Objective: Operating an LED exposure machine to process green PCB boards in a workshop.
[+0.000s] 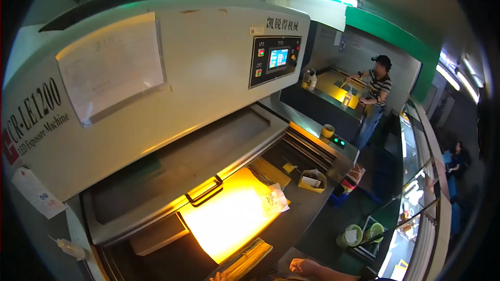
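At the lower edge, the fingertips of my left hand [219, 277] show beside the near end of a stack of thin yellow panels [244, 260]. The rest of that hand is cut off, so its grip does not show. My right hand [303, 266] is closed in front of my body, to the right of the stack, with nothing seen sticking out of it. Beyond the stack lies a brightly lit yellow panel surface [229, 213]. A crumpled printed sheet or bag [277, 198] rests at its right edge.
A large pale exposure machine [208, 57] with a lit control screen [278, 59] and a black handle [204, 192] rises ahead. An open box [312, 180] sits on the dark worktop. Green bins [352, 235] stand on the floor at right. Another person [377, 88] works at a far table.
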The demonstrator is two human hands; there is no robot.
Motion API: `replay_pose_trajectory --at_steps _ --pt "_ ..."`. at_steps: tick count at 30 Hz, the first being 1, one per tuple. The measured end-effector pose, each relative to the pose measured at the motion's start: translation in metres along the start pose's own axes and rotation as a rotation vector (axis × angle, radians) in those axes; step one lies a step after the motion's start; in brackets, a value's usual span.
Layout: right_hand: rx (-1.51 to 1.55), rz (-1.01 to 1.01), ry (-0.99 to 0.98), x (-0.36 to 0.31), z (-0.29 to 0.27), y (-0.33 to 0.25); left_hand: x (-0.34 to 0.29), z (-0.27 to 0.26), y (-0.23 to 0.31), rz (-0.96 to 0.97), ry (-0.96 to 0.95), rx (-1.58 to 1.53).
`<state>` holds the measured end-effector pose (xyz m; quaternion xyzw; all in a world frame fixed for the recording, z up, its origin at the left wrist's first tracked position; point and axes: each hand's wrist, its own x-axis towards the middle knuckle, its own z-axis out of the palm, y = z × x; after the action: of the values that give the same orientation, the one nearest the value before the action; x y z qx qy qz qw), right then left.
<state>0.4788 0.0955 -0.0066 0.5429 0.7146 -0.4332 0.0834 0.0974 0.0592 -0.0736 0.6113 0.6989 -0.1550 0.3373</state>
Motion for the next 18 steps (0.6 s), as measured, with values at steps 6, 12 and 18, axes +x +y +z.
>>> replay_pose_trajectory --at_steps 6,12,18 --pt "-0.418 -0.324 0.534 -0.058 0.118 0.111 0.026 0.045 -0.005 -0.067 -0.052 0.0" --pt "0.093 0.084 0.497 -0.131 0.135 0.157 0.075 0.079 0.026 -0.122 -0.06 -0.733" --pt "0.475 0.117 0.368 -0.163 0.144 0.228 0.111 0.091 0.1 0.208 -0.022 -2.317"
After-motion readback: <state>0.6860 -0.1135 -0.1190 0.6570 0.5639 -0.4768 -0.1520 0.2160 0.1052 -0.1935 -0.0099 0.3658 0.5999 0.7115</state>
